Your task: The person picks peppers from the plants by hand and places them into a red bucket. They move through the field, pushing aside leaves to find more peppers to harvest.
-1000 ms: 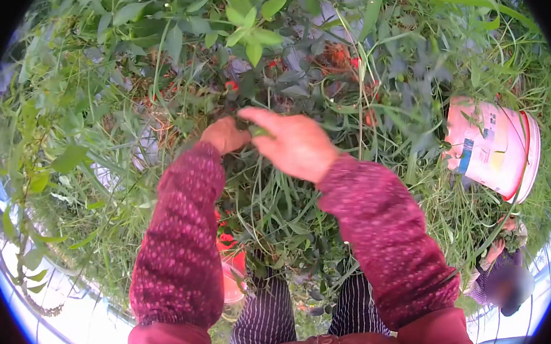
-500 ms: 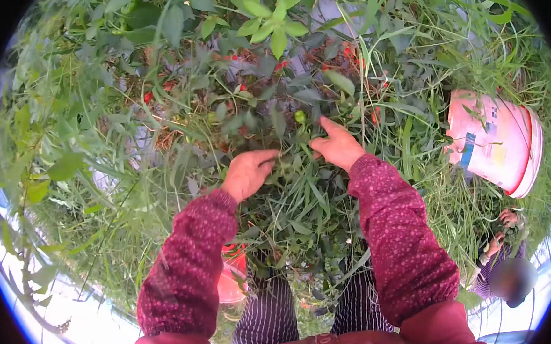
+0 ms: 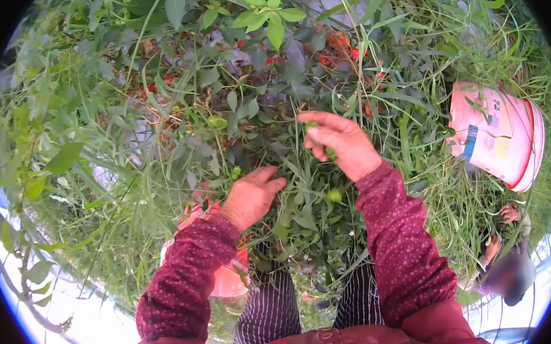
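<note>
Overgrown grassy ground (image 3: 451, 211) carries a pink bucket (image 3: 497, 137), tipped sideways, well right of the right hand's (image 3: 344, 143) fingers (image 3: 316, 119).

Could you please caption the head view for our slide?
Right hand grips green foliage, left hand among leaves, pink bucket nearby.

A pink bucket (image 3: 500, 137) lies tilted in the grass at right, a red bucket (image 3: 229, 281) sits near left, and another person (image 3: 504, 245) crouches near right.

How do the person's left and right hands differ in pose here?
The left hand lies lower, fingers stretched open against the leaves; the right hand is higher, fingers curled around small green fruit. Both come out of dark red sleeves.
</note>
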Action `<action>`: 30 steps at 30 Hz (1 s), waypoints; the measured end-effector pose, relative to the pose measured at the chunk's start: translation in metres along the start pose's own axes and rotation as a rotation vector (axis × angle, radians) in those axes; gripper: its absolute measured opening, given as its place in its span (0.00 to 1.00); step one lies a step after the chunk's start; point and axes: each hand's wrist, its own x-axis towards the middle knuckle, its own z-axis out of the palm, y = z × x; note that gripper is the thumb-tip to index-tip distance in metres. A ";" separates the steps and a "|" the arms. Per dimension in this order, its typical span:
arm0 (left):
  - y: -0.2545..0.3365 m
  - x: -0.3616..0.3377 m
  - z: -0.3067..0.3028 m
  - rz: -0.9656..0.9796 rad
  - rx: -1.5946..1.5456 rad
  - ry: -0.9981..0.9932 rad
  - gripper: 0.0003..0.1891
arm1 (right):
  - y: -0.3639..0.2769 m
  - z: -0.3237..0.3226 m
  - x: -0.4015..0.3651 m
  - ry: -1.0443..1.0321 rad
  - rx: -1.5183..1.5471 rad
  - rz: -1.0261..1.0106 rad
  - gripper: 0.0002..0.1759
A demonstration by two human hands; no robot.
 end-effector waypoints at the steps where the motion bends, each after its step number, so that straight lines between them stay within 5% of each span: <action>1: 0.005 -0.001 0.000 -0.002 0.005 -0.001 0.17 | 0.000 0.011 -0.001 -0.024 -0.037 -0.005 0.17; 6: 0.027 -0.007 -0.013 0.065 0.246 -0.099 0.20 | 0.070 0.045 0.018 -0.178 -0.180 0.082 0.19; 8: 0.030 -0.011 -0.030 0.128 0.242 -0.078 0.21 | 0.082 0.045 0.023 0.026 -0.037 0.222 0.19; 13: 0.015 0.001 -0.072 0.041 0.209 0.042 0.22 | 0.102 0.048 0.036 0.002 -0.360 0.179 0.18; 15: 0.002 0.035 -0.094 0.063 0.355 0.118 0.19 | 0.108 0.050 0.042 0.013 -0.649 -0.001 0.20; 18: -0.020 0.077 -0.110 -0.102 0.914 -0.290 0.12 | 0.105 0.052 0.039 0.014 -0.618 0.024 0.20; 21: -0.051 0.073 -0.107 -0.110 0.985 -0.367 0.14 | 0.106 0.049 0.032 0.004 -0.615 0.008 0.20; 30: -0.040 0.028 -0.142 -0.099 0.955 -0.200 0.18 | 0.097 0.071 -0.005 -0.009 -1.009 -0.101 0.24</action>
